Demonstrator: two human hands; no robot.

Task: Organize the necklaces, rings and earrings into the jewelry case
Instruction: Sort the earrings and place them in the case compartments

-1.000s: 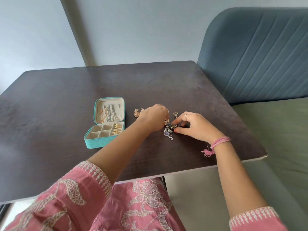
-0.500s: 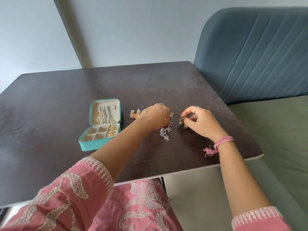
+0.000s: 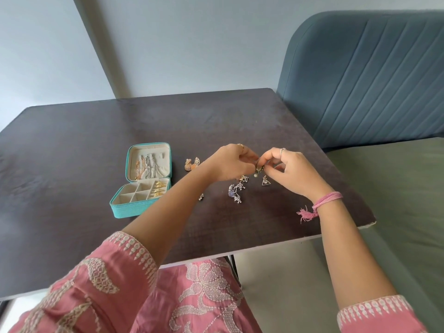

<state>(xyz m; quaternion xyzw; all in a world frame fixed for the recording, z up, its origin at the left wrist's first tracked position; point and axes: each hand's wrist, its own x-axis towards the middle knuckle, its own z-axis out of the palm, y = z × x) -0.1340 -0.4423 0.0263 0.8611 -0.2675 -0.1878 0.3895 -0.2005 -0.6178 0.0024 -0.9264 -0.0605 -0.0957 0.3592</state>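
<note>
A: What are the hands doing?

B: The left hand [image 3: 229,164] and the right hand [image 3: 292,173] meet above the table [image 3: 72,150]. Both pinch one small earring [image 3: 259,167] between thumb and fingers. A tiny pearl hangs under it.

A: Is the earring on the table?

B: No, it is held up, just over the other bits.

A: Where is the case [image 3: 144,181]?

B: At nine o'clock from the hands, well apart from them. It is teal and lies open. Chains [image 3: 147,165] hang in the lid. Gold rings [image 3: 159,187] sit in the right side of the tray. The other small boxes in the tray look bare, but they are too small for me to be sure.

A: What lies loose?

B: A silver bunch [image 3: 236,192] at six o'clock from the hands. A triangle piece [image 3: 265,181] just under the right hand. Gold earrings [image 3: 191,164] at nine o'clock, between the case and the left hand. One tiny bit [image 3: 200,196] beside the left arm.

A: Any words to read?

B: I see no writing on the case.

A: What else?

B: A pink thread band [image 3: 324,200] on the right wrist, pink sleeves [image 3: 108,272], and a blue-grey seat [image 3: 360,80] at two o'clock.
</note>
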